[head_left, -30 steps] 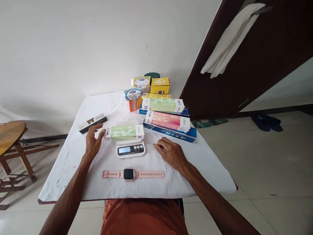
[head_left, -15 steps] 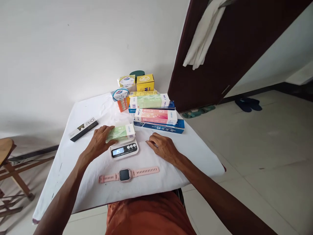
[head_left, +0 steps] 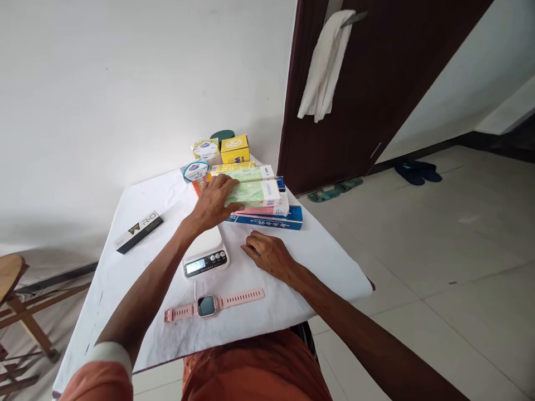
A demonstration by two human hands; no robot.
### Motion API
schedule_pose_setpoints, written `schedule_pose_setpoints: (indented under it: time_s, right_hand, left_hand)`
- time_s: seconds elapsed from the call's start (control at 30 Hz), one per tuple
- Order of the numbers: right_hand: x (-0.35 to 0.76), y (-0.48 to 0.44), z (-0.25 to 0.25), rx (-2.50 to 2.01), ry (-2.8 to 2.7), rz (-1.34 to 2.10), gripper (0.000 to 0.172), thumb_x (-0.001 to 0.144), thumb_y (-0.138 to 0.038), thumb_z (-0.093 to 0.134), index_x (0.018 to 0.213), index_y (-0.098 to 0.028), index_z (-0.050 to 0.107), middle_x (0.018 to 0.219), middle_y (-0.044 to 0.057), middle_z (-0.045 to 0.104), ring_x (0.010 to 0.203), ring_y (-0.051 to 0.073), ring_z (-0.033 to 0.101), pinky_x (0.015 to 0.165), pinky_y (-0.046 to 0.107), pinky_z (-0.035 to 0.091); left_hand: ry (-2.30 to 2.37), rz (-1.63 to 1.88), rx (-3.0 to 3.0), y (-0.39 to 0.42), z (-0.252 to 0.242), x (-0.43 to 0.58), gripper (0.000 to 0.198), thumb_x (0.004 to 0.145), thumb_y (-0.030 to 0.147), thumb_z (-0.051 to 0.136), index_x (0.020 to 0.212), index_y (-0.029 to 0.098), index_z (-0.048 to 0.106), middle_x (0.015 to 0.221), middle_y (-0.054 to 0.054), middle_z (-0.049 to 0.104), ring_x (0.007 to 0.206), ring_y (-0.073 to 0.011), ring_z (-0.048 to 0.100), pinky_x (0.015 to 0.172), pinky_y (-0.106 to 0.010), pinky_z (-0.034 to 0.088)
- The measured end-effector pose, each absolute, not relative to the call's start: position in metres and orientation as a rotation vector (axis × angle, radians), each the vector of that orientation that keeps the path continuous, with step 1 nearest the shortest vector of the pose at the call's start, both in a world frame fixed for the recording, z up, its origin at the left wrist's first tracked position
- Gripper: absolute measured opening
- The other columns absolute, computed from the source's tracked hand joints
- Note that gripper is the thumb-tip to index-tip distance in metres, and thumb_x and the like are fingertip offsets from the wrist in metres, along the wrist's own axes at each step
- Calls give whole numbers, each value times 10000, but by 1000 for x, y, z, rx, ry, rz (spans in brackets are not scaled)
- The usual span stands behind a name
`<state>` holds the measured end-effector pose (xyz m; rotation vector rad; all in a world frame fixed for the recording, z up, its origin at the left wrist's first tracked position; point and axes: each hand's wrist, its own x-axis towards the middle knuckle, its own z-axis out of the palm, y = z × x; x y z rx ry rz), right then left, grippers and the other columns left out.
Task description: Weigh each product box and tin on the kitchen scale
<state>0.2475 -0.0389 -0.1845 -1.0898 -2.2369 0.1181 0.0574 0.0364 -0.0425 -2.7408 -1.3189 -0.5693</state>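
Observation:
My left hand (head_left: 214, 201) grips a light green and white carton (head_left: 253, 193) by its left end, holding it over the pile of boxes. Below it a pink carton (head_left: 282, 205) is mostly covered, with a long blue box (head_left: 271, 218) lying in front. Another green carton (head_left: 258, 172) shows just behind. The white digital scale (head_left: 205, 264) has a bare platform and a lit display whose digits I cannot read surely. To its right, my right hand (head_left: 270, 253) rests on the white cloth, fingers curled in with nothing visible in them.
A pink-strapped smartwatch (head_left: 206, 306) lies near the table's front edge. At left is a black and white box (head_left: 139, 232). Yellow box (head_left: 234, 149) and blue-white box (head_left: 196, 170) stand behind the pile. A wooden stool (head_left: 14, 273) is beside the table.
My left hand has lifted the green carton off the scale and carried it back and right to the box pile. My right hand stays resting on the table. The view has shifted slightly.

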Motion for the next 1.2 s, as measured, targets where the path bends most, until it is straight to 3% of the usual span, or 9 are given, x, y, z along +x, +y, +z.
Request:
schedule_pose_setpoints:
  time_s: [0.1,0.2,0.33,0.43,0.6,0.7,0.8,0.97,1.2]
  right_hand:
    - [247,-43,-186,-1054,-2213,92,313,1059,-271,519,778,-197,638,791,33,680,667,147,626,611,273,395]
    - [248,-45,-190,-975,-2185,30,338,1077,-305,479,791,-205,629,772,29,673,641,148,631,603,283,414]
    - [249,-40,-193,-915,-2193,14,367,1086,-355,459,776,-210,593,736,11,636,578,130,594,546,283,396]
    - [250,-40,-193,-892,-2214,40,374,1089,-375,443,781,-215,582,732,6,624,572,123,589,523,274,390]
    - [248,-40,-195,-914,-2188,31,376,1074,-396,463,758,-223,572,704,8,610,551,133,570,510,280,373]
    - [246,-39,-195,-936,-2183,50,366,1061,-394,481,752,-227,585,695,14,612,544,140,562,512,285,371]
    - [246,-39,-194,-933,-2192,38,381,1064,-394,471,741,-225,579,684,11,602,534,137,557,504,280,369]
    - [245,-40,-191,-951,-2199,40,385,1067,-393,463,747,-223,596,685,14,609,541,134,561,512,273,372]
    - [244,-41,-189,-989,-2207,36,392,1075,-366,446,749,-210,597,697,12,609,543,124,533,531,264,370]
  left_hand:
    - [-1309,-595,-2722,56,-61,75,531,927,533,669,1340,203,620,1411,-190,527,1295,-378,485,1070,-578,397]
    - [-1366,-642,-2672,61,-75,76,646,893,507,723,1448,221,555,1503,-208,461,1368,-403,434,1100,-621,371]
    - [-1335,-772,-2624,48,-80,55,784,873,663,691,1507,242,503,1505,-190,474,1383,-375,445,1127,-581,389]
    - [-1420,-873,-2540,26,-77,8,745,923,667,625,1514,239,479,1486,-178,495,1400,-332,445,1130,-530,405]
    - [-2141,-688,-2085,-2,-84,-120,733,922,404,707,1534,142,401,1489,-229,462,1379,-355,447,1135,-529,360]
    - [-2492,-407,-1861,-16,-95,-183,773,837,416,779,1482,155,444,1501,-233,454,1409,-394,411,1149,-545,311]
    - [-2629,-325,-1806,-27,-105,-217,667,786,418,798,1355,180,546,1368,-189,568,1345,-391,476,1119,-528,338]
    - [-2622,-422,-1872,-40,-113,-233,437,819,404,721,1197,206,627,1140,-96,664,1084,-275,618,977,-400,471]
    - [-2500,-705,-1951,-77,-97,-219,496,804,536,700,1165,199,653,1108,-86,712,994,-269,640,893,-399,518]
